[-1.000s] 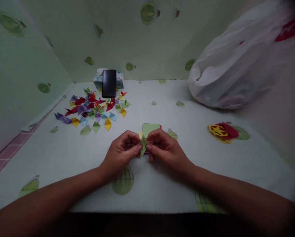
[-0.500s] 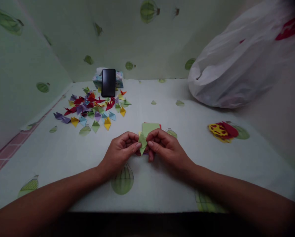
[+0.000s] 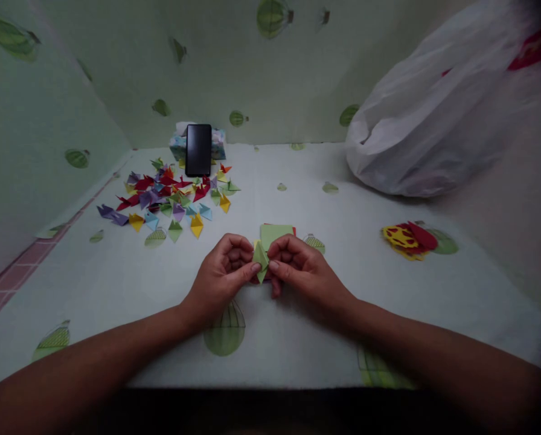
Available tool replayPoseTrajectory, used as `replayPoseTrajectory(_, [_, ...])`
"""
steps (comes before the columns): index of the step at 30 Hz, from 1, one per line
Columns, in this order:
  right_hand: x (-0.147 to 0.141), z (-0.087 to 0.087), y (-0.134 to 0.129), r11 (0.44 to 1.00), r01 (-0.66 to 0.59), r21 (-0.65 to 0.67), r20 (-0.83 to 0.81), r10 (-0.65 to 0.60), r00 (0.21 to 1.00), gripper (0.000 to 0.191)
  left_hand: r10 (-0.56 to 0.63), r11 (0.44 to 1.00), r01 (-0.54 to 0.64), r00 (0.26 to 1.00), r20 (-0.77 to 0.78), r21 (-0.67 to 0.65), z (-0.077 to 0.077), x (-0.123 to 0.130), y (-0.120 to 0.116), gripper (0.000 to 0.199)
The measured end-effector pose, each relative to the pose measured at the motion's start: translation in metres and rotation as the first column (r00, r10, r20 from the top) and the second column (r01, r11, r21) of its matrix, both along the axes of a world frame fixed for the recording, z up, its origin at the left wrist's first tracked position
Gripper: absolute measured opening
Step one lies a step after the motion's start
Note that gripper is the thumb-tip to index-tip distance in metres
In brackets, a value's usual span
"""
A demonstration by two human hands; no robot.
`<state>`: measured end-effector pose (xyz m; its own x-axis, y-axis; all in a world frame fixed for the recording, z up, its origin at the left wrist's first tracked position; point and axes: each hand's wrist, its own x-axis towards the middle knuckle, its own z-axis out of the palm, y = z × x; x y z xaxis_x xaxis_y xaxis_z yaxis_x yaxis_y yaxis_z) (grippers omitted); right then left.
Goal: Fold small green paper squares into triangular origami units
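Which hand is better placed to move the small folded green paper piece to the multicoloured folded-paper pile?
Probably the left hand: its thumb overlaps the green piece, and the pile lies toward the person's left. The right hand, at the piece's right edge, would reach farther across.

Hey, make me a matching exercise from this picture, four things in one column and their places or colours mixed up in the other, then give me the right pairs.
Things
1. plastic bag
2. phone
3. folded green paper
4. pile of small folded papers

Places or colours
A. in front of the tissue box
B. many colours, spread over the table's left side
C. white with red marks
D. between the left hand and right hand

Right pairs: 1-C, 2-A, 3-D, 4-B
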<state>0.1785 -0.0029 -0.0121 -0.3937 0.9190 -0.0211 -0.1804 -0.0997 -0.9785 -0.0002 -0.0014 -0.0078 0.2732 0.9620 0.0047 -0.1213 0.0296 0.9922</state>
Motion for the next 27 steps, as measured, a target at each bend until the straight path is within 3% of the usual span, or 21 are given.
replayPoseTrajectory(8, [0.0010,0.0010,-0.0016,1.000,-0.009,-0.004,0.022,0.009,1.000,0.017,-0.032,0.999,0.034,0.995,-0.099,0.028,0.0018,-0.0016,0.0005,0.014])
replayPoseTrajectory(16, [0.0011,0.0010,-0.0009,1.000,-0.031,0.001,0.003,0.031,1.000,0.014,-0.037,0.999,0.040,0.996,-0.077,0.037,0.0001,-0.0022,0.0009,0.012])
replayPoseTrajectory(20, [0.0008,0.0024,-0.0013,0.999,-0.025,0.024,0.102,0.023,0.995,0.017,-0.054,0.996,0.062,0.990,-0.129,0.058,0.0013,-0.0027,0.0004,0.011])
replayPoseTrajectory(23, [0.0000,0.0017,-0.0031,0.992,0.032,0.125,0.247,-0.062,0.967,0.020,-0.086,0.994,0.097,0.981,-0.172,0.058,0.0021,-0.0021,-0.0017,0.012])
replayPoseTrajectory(27, [-0.0012,-0.0001,-0.0060,0.923,0.067,0.380,0.397,-0.228,0.889,0.020,-0.086,0.996,0.088,0.989,-0.119,0.014,0.0014,-0.0001,-0.0036,0.026])
